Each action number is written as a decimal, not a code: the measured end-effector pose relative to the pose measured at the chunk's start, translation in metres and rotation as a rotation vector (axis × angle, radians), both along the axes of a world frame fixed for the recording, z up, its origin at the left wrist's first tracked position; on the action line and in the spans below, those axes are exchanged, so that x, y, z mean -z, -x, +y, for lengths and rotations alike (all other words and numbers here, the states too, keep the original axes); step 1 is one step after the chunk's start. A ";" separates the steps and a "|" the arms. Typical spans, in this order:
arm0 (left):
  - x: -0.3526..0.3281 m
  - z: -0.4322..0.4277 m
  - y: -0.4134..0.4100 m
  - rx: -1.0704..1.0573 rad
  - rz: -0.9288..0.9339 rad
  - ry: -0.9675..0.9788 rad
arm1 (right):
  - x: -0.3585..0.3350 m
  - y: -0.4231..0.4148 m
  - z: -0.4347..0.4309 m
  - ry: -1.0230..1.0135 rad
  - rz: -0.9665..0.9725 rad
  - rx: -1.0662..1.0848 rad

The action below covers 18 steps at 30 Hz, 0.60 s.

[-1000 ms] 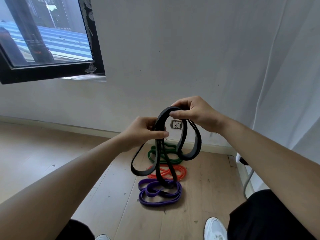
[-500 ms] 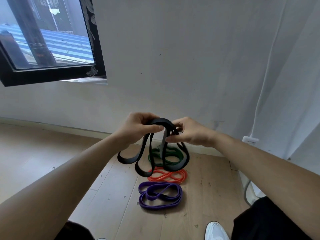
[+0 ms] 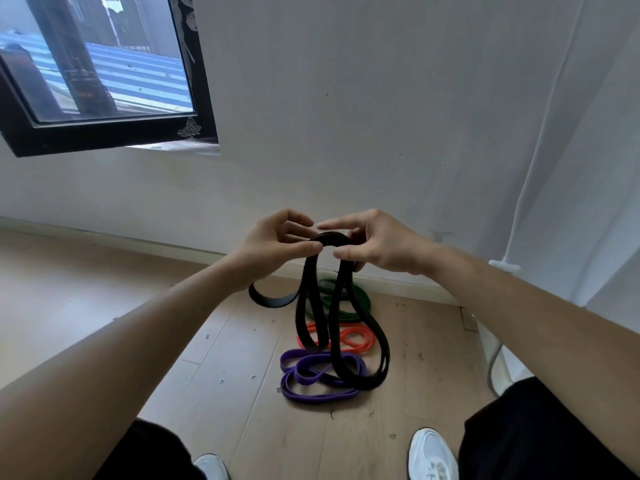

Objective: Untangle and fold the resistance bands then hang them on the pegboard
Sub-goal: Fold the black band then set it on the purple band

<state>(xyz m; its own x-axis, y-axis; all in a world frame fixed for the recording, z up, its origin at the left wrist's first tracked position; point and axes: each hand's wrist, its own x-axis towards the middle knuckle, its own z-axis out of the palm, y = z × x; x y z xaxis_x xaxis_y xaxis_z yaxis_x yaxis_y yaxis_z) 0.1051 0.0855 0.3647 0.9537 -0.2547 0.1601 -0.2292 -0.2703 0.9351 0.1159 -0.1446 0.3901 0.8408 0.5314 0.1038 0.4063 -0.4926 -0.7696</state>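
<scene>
Left grip [image 3: 273,241] and right grip [image 3: 378,244] are pinching the black band [image 3: 302,306] at its top, loops dangling over the green band [image 3: 360,300], orange band [image 3: 358,338] and purple band [image 3: 311,380], which are lying on the wooden floor [image 3: 239,362] near the white wall [image 3: 346,133].

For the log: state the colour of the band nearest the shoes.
The resistance band is purple; head view shows it.
</scene>
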 end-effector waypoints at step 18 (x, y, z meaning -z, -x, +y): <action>0.046 -0.045 0.038 -0.121 -0.275 -0.328 | -0.004 0.016 -0.027 -0.295 0.163 -0.037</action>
